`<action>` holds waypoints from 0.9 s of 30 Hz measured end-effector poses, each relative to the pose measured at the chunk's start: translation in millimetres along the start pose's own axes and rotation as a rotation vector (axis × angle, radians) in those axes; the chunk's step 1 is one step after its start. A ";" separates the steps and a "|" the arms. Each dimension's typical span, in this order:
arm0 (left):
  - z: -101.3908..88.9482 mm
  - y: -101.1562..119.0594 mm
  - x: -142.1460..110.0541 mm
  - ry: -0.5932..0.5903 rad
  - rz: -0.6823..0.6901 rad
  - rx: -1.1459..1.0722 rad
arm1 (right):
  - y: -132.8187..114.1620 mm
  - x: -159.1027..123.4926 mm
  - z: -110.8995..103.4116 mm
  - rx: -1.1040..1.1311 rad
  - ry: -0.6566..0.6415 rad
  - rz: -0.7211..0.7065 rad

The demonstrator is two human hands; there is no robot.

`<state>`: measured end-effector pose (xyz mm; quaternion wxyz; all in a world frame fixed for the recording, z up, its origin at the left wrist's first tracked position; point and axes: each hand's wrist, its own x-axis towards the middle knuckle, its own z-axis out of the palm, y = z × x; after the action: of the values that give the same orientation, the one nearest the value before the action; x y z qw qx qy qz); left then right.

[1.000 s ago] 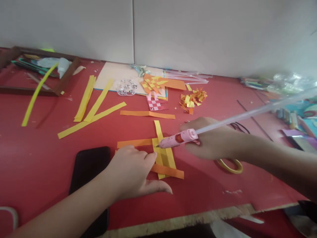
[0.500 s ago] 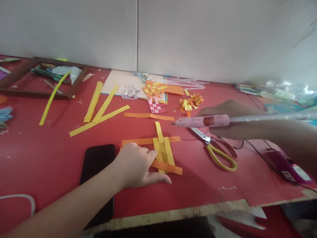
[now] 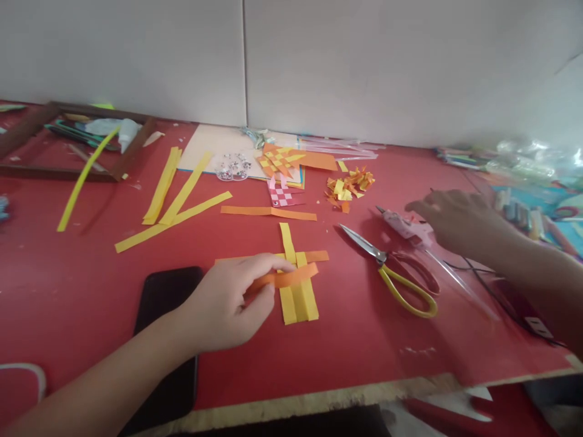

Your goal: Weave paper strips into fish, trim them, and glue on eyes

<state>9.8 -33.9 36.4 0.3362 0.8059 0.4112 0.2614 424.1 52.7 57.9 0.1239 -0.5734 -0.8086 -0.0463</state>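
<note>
My left hand (image 3: 241, 297) pinches an orange paper strip (image 3: 296, 276) between thumb and fingers. That strip crosses over several yellow paper strips (image 3: 298, 306) laid side by side. Behind it, another orange strip (image 3: 317, 256) runs across the yellow ones, and one yellow strip end (image 3: 286, 241) points to the back. On the right, a pink glue gun (image 3: 403, 226) with a clear glue stick (image 3: 460, 284) in its rear lies on the table. Just behind it hovers my right hand (image 3: 460, 218), slightly blurred, fingers stretched out and holding nothing visible.
Scissors (image 3: 380, 258) lie between the strips and the glue gun. A black phone (image 3: 166, 340) sits under my left forearm. Farther back are loose yellow strips (image 3: 173, 232), paper scraps (image 3: 348, 185), woven paper fish (image 3: 280, 161) and a wooden frame (image 3: 107, 176). Cables (image 3: 478, 276) trail at right.
The glue gun, held in my right hand before, now rests on the table, with that hand farther right. My left hand has picked up the front orange strip and shifted it backward.
</note>
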 end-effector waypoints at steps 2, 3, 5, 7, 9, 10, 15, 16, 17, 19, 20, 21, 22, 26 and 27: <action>-1.2 1.6 0.5 -0.023 -0.002 0.001 | -45.1 -3.5 -12.3 -0.015 0.005 -0.057; -1.3 2.2 0.5 -0.030 0.001 0.007 | -71.7 -5.2 -18.4 0.012 0.054 -0.101; -0.4 2.8 0.3 -0.045 0.001 0.018 | -124.9 -7.3 -26.9 0.199 0.050 -0.210; 1.9 2.4 -0.2 -0.045 -0.009 0.026 | -168.2 -7.6 -27.8 0.375 -0.081 -0.388; 4.9 1.5 -0.7 -0.012 -0.023 0.043 | -195.4 -6.7 -21.7 0.420 -0.166 -0.451; 6.2 1.1 -0.9 0.025 -0.031 0.053 | -203.1 -6.5 -17.0 0.421 -0.172 -0.446; 4.7 2.3 0.1 0.128 -0.152 -0.192 | -209.6 -11.8 6.5 0.405 0.044 -0.336; 2.9 2.8 0.7 0.090 -0.192 -0.315 | -208.6 -13.6 9.7 0.427 0.090 -0.315; 1.0 3.2 1.4 0.042 -0.232 -0.446 | -207.7 -15.2 12.4 0.460 0.118 -0.285; -1.7 3.5 3.0 -0.067 -0.288 -0.684 | -206.3 -17.1 16.1 0.555 0.113 -0.211; -2.3 3.5 3.8 -0.110 -0.306 -0.765 | -206.0 -17.6 17.4 0.609 0.088 -0.172; -2.1 3.6 4.5 -0.145 -0.317 -0.809 | -206.1 -17.8 18.5 0.660 0.059 -0.139; -1.4 3.9 5.2 -0.161 -0.323 -0.819 | -206.5 -18.0 19.4 0.704 0.029 -0.115; 4.3 5.8 6.8 -0.126 -0.308 -0.742 | -211.0 -21.2 22.2 0.834 -0.040 -0.076; 5.6 6.3 7.1 -0.120 -0.296 -0.736 | -212.0 -22.7 22.5 0.857 -0.046 -0.078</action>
<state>20.5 -32.5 38.6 0.6599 0.5776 0.3812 0.2925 228.8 -34.9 44.7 0.3309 -0.4401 -0.7783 0.3018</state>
